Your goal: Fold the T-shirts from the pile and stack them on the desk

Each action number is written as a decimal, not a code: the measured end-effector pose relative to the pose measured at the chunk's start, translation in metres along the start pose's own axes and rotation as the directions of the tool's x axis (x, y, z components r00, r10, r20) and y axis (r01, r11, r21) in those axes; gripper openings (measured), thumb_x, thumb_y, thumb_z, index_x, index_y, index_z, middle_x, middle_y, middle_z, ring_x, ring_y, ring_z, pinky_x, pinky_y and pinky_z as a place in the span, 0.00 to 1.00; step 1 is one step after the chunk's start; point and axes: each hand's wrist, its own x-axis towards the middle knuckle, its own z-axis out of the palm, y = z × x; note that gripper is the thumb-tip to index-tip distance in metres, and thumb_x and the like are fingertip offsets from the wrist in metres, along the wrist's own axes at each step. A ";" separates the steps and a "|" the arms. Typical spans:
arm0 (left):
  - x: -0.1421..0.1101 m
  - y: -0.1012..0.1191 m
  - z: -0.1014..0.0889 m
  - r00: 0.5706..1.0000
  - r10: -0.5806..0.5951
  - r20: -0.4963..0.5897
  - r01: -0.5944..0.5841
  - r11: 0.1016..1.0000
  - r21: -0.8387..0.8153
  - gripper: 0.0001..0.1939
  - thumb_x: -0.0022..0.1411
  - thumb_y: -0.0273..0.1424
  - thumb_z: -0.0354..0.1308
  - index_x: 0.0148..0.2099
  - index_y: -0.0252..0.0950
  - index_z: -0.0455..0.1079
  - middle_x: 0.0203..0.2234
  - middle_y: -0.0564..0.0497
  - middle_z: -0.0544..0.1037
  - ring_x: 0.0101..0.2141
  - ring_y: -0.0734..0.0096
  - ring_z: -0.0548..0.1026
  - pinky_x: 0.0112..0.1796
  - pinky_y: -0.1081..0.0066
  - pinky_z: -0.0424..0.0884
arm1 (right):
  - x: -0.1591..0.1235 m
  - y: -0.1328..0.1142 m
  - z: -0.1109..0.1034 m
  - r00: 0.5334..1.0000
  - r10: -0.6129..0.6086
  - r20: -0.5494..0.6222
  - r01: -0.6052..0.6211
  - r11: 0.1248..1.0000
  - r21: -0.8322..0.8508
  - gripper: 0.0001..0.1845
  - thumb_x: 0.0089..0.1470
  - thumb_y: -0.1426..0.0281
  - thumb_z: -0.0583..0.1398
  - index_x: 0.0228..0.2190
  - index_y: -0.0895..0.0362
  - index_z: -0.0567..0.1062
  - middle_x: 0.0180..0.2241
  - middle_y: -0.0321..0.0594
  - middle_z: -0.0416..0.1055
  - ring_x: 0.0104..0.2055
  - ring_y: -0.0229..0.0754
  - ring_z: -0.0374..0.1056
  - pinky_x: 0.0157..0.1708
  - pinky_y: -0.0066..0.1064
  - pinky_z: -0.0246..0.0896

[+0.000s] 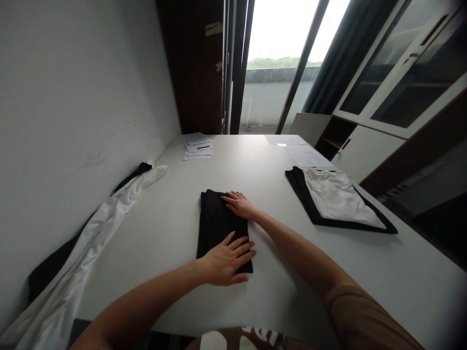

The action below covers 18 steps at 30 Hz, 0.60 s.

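A folded black garment (215, 221) lies in a narrow rectangle at the middle of the white table (270, 180). My left hand (226, 260) rests flat on its near end, fingers stretched out and slightly apart. My right hand (239, 204) lies palm down on its far right edge, fingers extended. Neither hand grips anything.
A folded white garment (339, 197) lies on a black one (310, 206) at the right. White and black clothes (105, 218) trail along the wall at the left. A paper stack (197, 146) and loose sheets (302, 153) lie at the far end.
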 end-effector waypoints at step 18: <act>0.001 0.009 0.000 0.991 0.127 0.032 -0.125 0.990 -0.061 0.43 0.73 0.55 0.41 0.77 0.30 0.43 0.72 0.39 0.52 0.72 0.56 0.48 0.70 0.53 0.42 | 0.026 -0.040 0.002 0.969 -0.192 0.153 0.195 0.981 -0.002 0.42 0.63 0.41 0.52 0.70 0.47 0.57 0.74 0.41 0.42 0.76 0.57 0.36 0.72 0.55 0.30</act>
